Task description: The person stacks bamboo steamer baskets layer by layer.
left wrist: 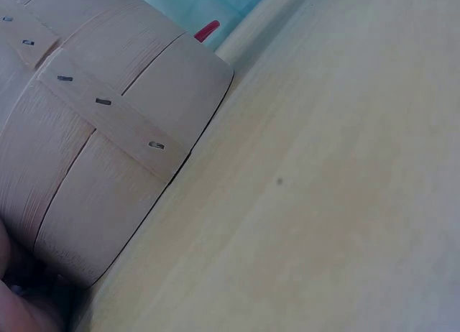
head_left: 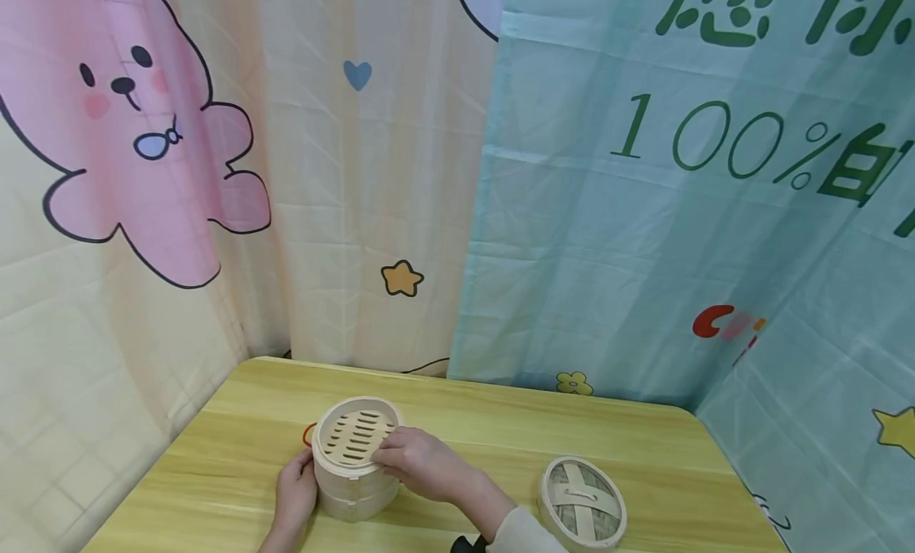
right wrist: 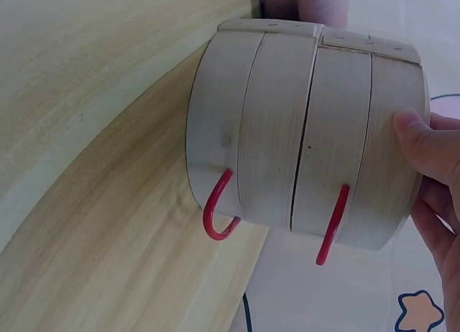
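A round bamboo steamer (head_left: 355, 493) of two stacked tiers stands on the table, its slatted base (head_left: 355, 438) visible from above through the top opening. At its left side my left hand (head_left: 295, 489) holds the wall; in the left wrist view only part of that hand (left wrist: 25, 310) shows, at the lower left. My right hand (head_left: 425, 462) grips the upper rim on the right, thumb outside and fingers over the edge. Red loop handles (right wrist: 215, 210) stick out from the tiers in the right wrist view. The left hand's fingertips are partly hidden.
To the right on the wooden table (head_left: 672, 473) lies a round woven steamer lid (head_left: 582, 501) with a crossed band and small handle. Printed curtains (head_left: 372, 179) hang behind the table's far edge and at the sides. A dark object (head_left: 468, 545) shows beside the right sleeve.
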`<action>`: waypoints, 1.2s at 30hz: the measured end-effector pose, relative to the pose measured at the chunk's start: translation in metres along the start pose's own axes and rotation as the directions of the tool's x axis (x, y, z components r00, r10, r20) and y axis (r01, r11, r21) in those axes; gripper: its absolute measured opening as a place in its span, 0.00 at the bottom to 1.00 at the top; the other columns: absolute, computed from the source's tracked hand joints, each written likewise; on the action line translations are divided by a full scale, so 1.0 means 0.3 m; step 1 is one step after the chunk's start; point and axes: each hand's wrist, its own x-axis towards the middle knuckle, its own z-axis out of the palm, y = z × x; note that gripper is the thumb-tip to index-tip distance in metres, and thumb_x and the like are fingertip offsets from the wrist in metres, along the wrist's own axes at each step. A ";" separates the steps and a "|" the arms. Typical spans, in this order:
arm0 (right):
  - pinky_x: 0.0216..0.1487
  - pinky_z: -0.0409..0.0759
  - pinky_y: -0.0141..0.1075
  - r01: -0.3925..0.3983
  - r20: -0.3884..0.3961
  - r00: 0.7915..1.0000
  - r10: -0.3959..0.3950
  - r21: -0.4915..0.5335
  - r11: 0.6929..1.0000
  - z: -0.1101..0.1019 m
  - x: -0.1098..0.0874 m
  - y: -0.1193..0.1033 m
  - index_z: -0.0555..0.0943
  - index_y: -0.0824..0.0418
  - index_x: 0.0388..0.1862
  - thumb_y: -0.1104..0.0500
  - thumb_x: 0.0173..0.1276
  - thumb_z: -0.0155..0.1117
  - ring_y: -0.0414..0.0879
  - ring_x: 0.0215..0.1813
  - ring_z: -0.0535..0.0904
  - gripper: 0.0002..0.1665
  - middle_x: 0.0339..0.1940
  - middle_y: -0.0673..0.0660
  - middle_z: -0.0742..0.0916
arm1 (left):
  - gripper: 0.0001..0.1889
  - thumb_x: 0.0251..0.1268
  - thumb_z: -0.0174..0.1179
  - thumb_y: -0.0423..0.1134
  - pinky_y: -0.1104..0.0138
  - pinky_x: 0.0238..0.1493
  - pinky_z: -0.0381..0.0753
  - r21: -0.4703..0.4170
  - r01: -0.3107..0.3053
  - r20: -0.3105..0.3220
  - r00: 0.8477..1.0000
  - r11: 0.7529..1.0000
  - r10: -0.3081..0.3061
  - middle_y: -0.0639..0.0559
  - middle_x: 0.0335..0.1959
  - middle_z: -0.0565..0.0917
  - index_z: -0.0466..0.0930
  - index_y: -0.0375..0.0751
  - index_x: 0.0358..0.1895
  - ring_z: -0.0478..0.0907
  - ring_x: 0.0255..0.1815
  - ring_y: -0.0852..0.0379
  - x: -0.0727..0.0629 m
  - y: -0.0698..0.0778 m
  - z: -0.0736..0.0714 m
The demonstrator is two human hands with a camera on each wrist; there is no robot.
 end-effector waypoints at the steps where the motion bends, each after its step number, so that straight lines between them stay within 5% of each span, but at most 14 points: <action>1: 0.53 0.68 0.24 0.004 -0.007 1.000 -0.004 -0.005 1.000 0.001 -0.001 -0.002 0.82 0.57 0.39 0.64 0.59 0.66 0.38 0.41 0.75 0.08 0.35 0.48 0.82 | 0.17 0.68 0.41 0.25 0.75 0.48 0.70 -0.008 0.008 0.002 1.000 1.000 -0.008 0.24 0.54 0.69 0.65 0.13 0.54 0.65 0.57 0.36 -0.001 0.000 -0.001; 9: 0.54 0.68 0.25 -0.018 -0.018 1.000 0.018 -0.010 1.000 0.009 0.003 -0.018 0.83 0.57 0.38 0.63 0.59 0.66 0.39 0.42 0.75 0.08 0.35 0.48 0.82 | 0.19 0.69 0.38 0.26 0.52 0.59 0.64 -0.041 0.038 0.037 0.999 0.998 -0.036 0.24 0.58 0.65 0.61 0.14 0.57 0.61 0.61 0.36 0.000 -0.002 -0.004; 36: 0.52 0.69 0.25 -0.069 -0.003 0.998 0.069 0.008 0.998 0.006 0.017 -0.032 0.82 0.58 0.38 0.64 0.58 0.67 0.40 0.42 0.75 0.09 0.36 0.48 0.82 | 0.17 0.68 0.39 0.25 0.51 0.59 0.64 -0.057 0.025 0.025 0.999 0.998 -0.023 0.26 0.57 0.68 0.64 0.16 0.56 0.64 0.60 0.38 0.008 0.003 -0.007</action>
